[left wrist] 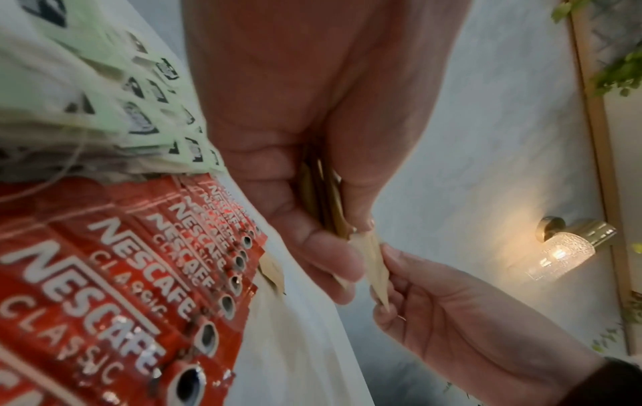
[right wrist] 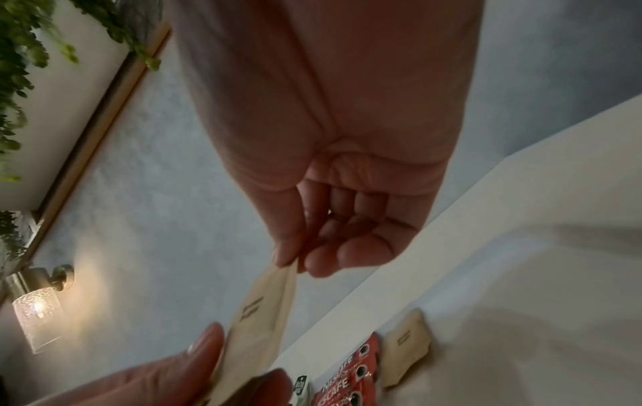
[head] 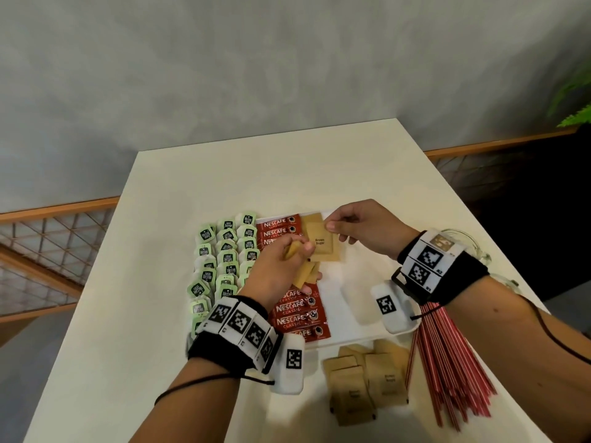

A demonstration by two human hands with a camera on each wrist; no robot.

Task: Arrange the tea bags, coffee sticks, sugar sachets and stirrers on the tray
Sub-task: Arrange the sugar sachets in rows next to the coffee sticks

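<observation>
right hand pinches "Brown Sugar" sachet | left hand grips sachet stack | "NESCAFE CLASSIC" sticks at 6 o'clock

Green-tagged tea bags are lying in rows along the white tray's left side, with red coffee sticks stacked in a column beside them. One brown sugar sachet is hanging above the tray, pinched at its corner. More sugar sachets and red stirrers are lying on the bench near the tray.

Lit wall lamp; fern; perhaps a glass mug.
</observation>
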